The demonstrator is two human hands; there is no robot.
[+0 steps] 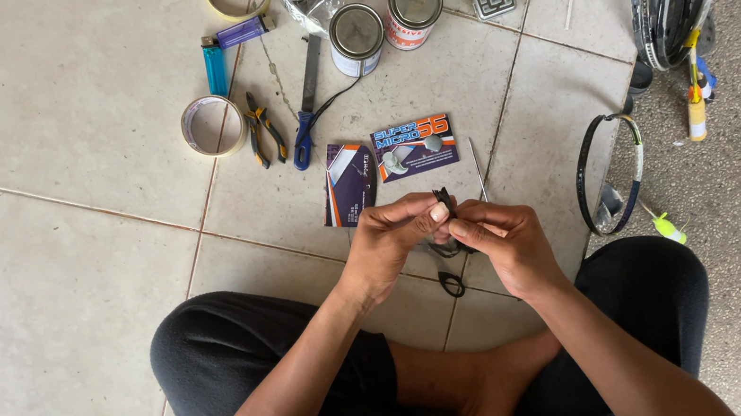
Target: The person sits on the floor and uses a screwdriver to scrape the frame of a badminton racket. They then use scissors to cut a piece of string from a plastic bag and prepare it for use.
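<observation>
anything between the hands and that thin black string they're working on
Nothing visible. The left hand and right hand both pinch the thin black string directly with their fingertips, and a loop of it hangs down over the tiled floor.

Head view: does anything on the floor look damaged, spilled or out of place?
Nothing is spilled. One oddity: the racket head by the right knee looks cut off, with no shaft or strings visible. Both tins stand upright and closed. The left hand and right hand pinch a thin black strip.
</observation>
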